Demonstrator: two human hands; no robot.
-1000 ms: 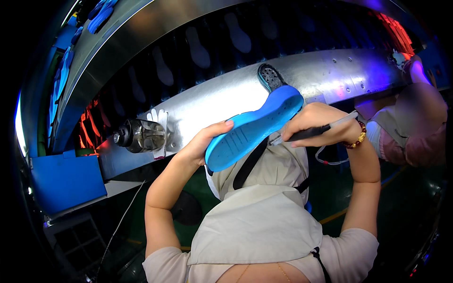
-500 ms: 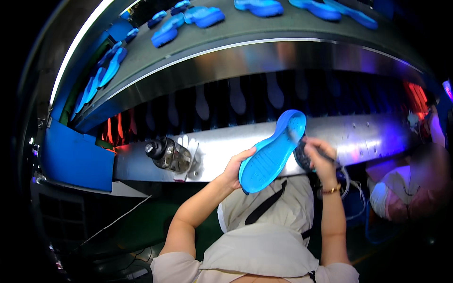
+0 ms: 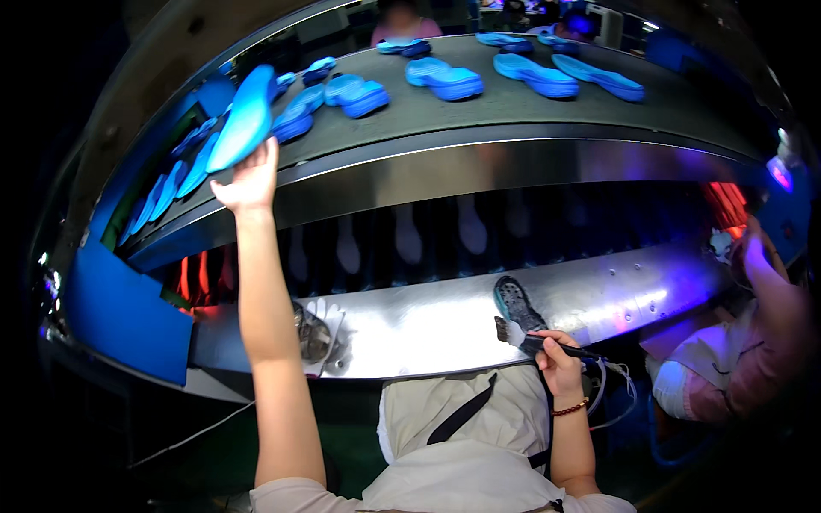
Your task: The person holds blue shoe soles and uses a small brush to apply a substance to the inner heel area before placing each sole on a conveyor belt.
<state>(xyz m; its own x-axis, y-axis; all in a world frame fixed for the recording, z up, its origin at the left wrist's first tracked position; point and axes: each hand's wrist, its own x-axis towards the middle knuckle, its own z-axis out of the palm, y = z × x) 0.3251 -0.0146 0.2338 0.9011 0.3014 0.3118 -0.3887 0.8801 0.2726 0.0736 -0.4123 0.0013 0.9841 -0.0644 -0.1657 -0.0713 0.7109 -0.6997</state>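
Upper left, above the conveyor belt (image 3: 445, 115): blue sole (image 3: 243, 124), tilted. At its lower end: left hand (image 3: 249, 181), spread — thumb clear of the sole, fingers partly hidden, load on them impossible to tell. Rightward, on the metal ledge (image 3: 419, 321): white glove (image 3: 334, 327). Farther right: black-handled brush (image 3: 532, 343), pinched in right hand (image 3: 559, 362) — bristles pointing left, near dark perforated piece (image 3: 513, 299).

Upper dark belt (image 3: 479, 116): blue shoe soles (image 3: 445, 79) spread along length. Lower metal bench (image 3: 428, 316): dark perforated sole-shaped piece (image 3: 514, 299), white glove (image 3: 334, 318), partly hidden dark container (image 3: 314, 333) beside it.
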